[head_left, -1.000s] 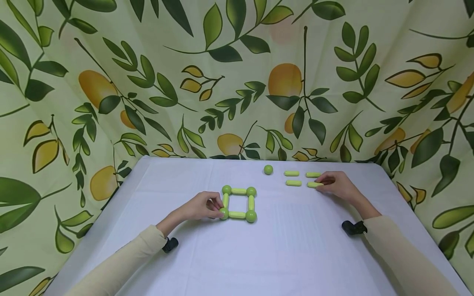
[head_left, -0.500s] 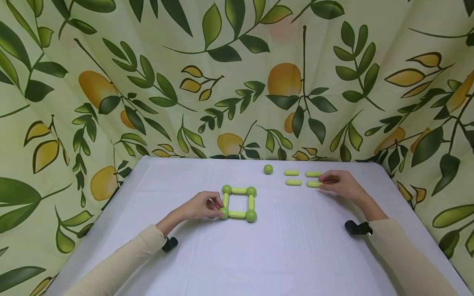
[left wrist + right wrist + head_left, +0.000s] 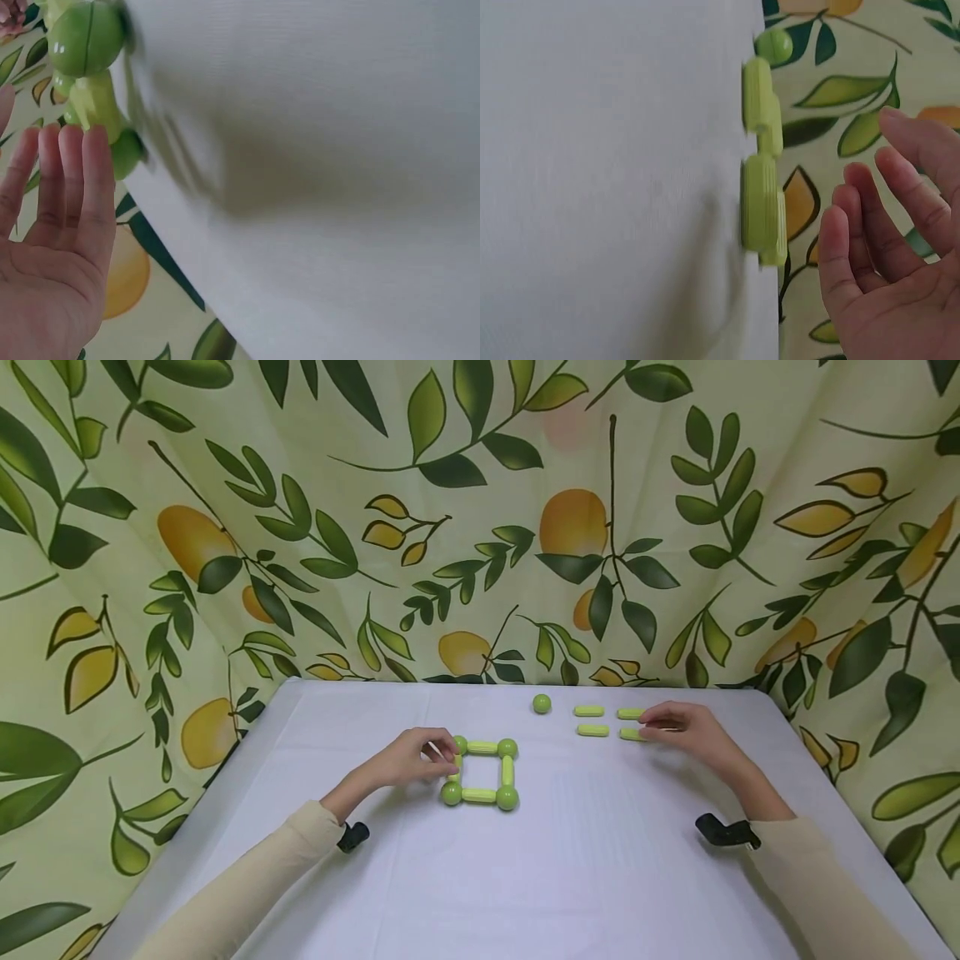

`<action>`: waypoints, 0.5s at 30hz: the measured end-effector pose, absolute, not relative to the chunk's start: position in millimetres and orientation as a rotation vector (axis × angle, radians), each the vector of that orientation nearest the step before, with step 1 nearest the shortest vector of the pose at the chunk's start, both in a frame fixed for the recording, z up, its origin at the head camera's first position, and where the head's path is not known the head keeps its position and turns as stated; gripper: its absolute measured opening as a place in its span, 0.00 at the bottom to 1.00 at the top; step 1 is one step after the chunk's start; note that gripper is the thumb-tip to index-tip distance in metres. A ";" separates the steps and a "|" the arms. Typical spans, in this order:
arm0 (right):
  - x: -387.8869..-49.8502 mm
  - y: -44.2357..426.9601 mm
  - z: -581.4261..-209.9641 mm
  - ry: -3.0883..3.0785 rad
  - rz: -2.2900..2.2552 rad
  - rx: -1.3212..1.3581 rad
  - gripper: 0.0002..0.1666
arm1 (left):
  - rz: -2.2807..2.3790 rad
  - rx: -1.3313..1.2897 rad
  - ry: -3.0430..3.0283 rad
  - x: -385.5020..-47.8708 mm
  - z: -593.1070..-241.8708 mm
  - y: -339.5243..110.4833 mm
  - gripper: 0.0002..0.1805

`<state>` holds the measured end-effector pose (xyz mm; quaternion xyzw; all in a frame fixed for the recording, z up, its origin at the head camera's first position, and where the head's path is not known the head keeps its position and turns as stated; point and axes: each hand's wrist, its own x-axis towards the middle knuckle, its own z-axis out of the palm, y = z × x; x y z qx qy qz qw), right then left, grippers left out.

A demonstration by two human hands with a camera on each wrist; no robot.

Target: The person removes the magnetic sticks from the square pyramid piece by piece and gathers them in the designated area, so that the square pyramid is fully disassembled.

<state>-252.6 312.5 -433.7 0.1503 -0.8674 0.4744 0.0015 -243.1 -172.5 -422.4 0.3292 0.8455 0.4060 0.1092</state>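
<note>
The green square frame (image 3: 480,795) is lying on the counter (image 3: 600,860), its four sides looking complete; your left grip (image 3: 411,758) is hovering, loosely parted and empty, at its left side. Farther right, a loose ball (image 3: 542,703) and four loose rods (image 3: 592,730) are lying unattached, your right grip (image 3: 690,733) hovering relaxed, holding nothing.

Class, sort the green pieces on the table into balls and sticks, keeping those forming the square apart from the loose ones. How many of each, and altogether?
Corner balls: 4
Side sticks: 4
Loose ball: 1
Loose sticks: 4
Total: 13
</note>
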 end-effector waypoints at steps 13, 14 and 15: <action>-234.3 249.6 -451.9 -2.665 1.922 0.577 0.19 | 1.185 0.887 2.542 -266.0 -419.0 -141.4 0.13; -232.9 244.3 -453.5 -2.667 1.948 0.598 0.19 | 1.174 0.889 2.543 -267.6 -419.2 -139.1 0.13; -231.8 239.1 -455.0 -2.665 1.987 0.602 0.20 | 1.164 0.890 2.540 -269.2 -419.2 -136.9 0.14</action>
